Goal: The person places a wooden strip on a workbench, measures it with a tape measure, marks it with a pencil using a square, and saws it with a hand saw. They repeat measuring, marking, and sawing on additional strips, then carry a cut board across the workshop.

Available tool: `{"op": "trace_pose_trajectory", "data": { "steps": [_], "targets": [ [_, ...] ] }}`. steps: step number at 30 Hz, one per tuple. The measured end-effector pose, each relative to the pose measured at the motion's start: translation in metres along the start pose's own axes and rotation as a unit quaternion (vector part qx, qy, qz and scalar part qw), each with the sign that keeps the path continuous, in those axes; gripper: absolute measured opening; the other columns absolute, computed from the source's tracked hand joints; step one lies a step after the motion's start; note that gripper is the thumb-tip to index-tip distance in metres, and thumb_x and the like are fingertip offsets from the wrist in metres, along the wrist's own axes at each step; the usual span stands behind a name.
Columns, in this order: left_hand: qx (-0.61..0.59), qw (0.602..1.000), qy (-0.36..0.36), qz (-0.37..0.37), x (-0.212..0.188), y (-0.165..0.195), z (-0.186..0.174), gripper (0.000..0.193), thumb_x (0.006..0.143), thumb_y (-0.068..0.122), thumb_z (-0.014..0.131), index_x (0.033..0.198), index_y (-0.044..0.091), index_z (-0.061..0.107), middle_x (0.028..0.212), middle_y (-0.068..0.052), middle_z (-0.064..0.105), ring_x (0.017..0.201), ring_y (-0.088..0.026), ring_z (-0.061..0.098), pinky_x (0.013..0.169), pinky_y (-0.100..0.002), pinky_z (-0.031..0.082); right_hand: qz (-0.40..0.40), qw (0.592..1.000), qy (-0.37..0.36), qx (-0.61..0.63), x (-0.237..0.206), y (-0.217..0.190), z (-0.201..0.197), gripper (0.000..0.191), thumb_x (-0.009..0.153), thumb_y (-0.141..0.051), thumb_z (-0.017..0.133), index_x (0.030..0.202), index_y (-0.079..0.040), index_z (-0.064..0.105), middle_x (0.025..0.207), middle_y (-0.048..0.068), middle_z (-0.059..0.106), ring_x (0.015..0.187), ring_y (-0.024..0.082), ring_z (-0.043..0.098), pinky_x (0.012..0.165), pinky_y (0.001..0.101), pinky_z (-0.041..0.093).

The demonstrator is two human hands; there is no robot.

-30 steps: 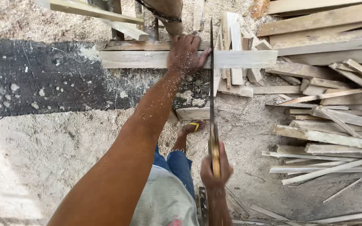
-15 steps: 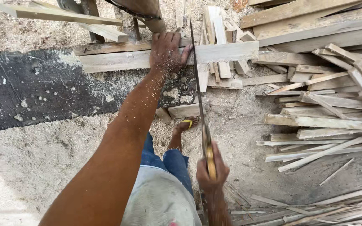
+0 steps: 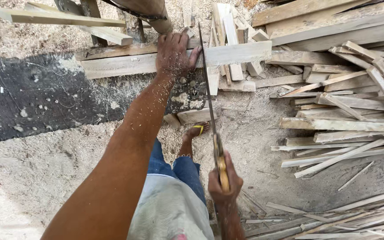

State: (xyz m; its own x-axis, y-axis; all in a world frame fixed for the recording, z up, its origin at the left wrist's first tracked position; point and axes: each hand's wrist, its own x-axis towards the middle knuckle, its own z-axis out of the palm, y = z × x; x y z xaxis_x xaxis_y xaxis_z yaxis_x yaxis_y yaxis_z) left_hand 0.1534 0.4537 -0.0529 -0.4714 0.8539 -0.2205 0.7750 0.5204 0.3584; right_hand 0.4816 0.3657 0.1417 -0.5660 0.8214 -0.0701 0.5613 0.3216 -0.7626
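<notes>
Left hand point(image 3: 173, 52) spread flat, pressing plank point(image 3: 236, 53) on supports. Right hand point(image 3: 222, 180) fisted round saw point(image 3: 210, 95) handle; blade in plank beside left thumb, cut depth unclear. Offcuts point(image 3: 352, 106) heaped right.

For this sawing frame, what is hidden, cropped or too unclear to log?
Head view only:
- The right hand wraps the yellow wooden handle of the handsaw, hiding the handle's shape.
- The left hand covers part of the pale wooden plank beside the blade, so the cut's depth is unclear.
- The brown trunk-like post is cut off by the top edge.
- The right foot in a yellow sandal is half hidden by the saw blade and the leg.
</notes>
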Motion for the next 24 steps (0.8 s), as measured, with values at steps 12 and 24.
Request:
{"op": "trace_pose_trajectory", "data": {
  "steps": [12,24],
  "targets": [
    [-0.012,0.998,0.053,0.024,-0.007,-0.001,-0.001,0.06,0.104,0.055,0.055,0.129,0.001,0.061,0.111,-0.014,0.064,0.106,-0.026,0.057,0.098,-0.049,0.037,0.069,0.997,-0.007,0.026,0.016,0.01,0.019,0.05,0.095,0.004,0.058,0.145,0.005,0.054,0.093,0.016,0.076,0.049,0.011,0.067,0.041,0.0217,0.053],
    [-0.038,0.999,0.021,0.006,-0.006,-0.002,0.006,0.064,0.102,0.057,0.055,0.141,0.006,0.055,0.114,-0.018,0.064,0.103,-0.028,0.058,0.095,-0.049,0.039,-0.097,0.995,0.034,0.008,0.189,0.047,0.115,0.048,0.093,0.001,0.059,0.139,0.012,0.052,0.108,0.029,0.069,0.052,0.011,0.062,0.039,0.0217,0.055]
  ]
}}
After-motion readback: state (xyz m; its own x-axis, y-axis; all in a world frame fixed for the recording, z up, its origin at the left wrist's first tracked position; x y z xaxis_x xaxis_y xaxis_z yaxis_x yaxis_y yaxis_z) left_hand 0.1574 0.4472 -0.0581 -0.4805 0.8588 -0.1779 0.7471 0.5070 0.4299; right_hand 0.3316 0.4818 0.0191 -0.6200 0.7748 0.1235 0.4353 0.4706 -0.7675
